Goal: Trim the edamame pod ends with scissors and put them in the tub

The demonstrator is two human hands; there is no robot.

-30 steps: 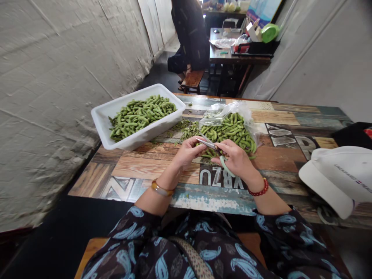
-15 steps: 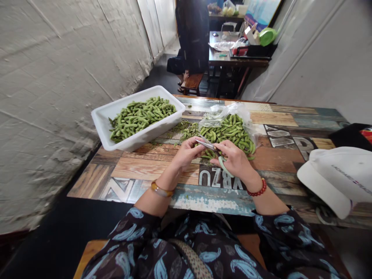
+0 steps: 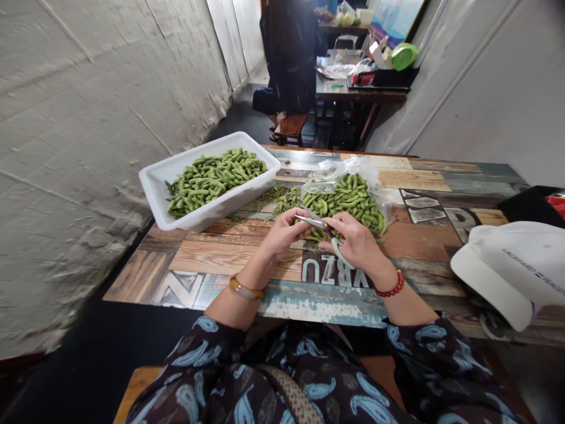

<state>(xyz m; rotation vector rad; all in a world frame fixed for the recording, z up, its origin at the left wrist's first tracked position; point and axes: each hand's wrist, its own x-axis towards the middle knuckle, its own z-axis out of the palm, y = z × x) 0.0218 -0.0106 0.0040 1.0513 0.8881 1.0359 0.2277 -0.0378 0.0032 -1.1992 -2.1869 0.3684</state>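
My right hand (image 3: 353,238) grips a pair of scissors (image 3: 314,222) with pale green handles, its blades apart and pointing left. The blade tips reach the fingers of my left hand (image 3: 285,232), which are pinched together; whatever they hold is hidden. Just beyond my hands, a heap of green edamame pods (image 3: 355,200) spills from a clear plastic bag (image 3: 329,179). Small green trimmings (image 3: 286,200) lie left of the bag. Farther left, a white plastic tub (image 3: 212,219) holds many more pods (image 3: 216,179).
The patchwork wood-print table (image 3: 238,256) carries a white cap (image 3: 503,274) at the right, with a black item (image 3: 527,203) behind it. A person in dark clothes (image 3: 289,59) is beyond the table, near a wooden stool (image 3: 290,125) and another cluttered table (image 3: 331,88).
The scissor blades stand slightly wider apart, with the near blade lower. Both hands stay in nearly the same place. The person in the background has shifted a little left.
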